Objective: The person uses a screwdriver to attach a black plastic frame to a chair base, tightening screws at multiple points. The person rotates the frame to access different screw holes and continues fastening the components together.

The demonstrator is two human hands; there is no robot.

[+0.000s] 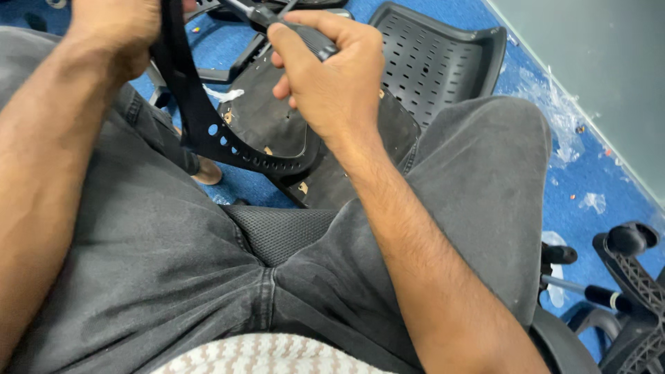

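— Head view showed the right hand [325, 76] clenched round a dark-handled screwdriver [305, 34], its shaft running up out of frame.

— And the left hand [114, 24]?

— It gripped the curved black plastic piece [222, 142], which hung just below that hand, over the lap.

— How far along did it look?

— Mid-job, most likely. Beyond the right hand, a perforated chair shell [436, 59] and a flat seat pan [267, 118] lay separate on the blue floor [589, 228]; nothing looked joined yet.

Black perforated bracket [228, 142], grey jeans [173, 256], blue carpet [589, 180], black seat shell [436, 62].
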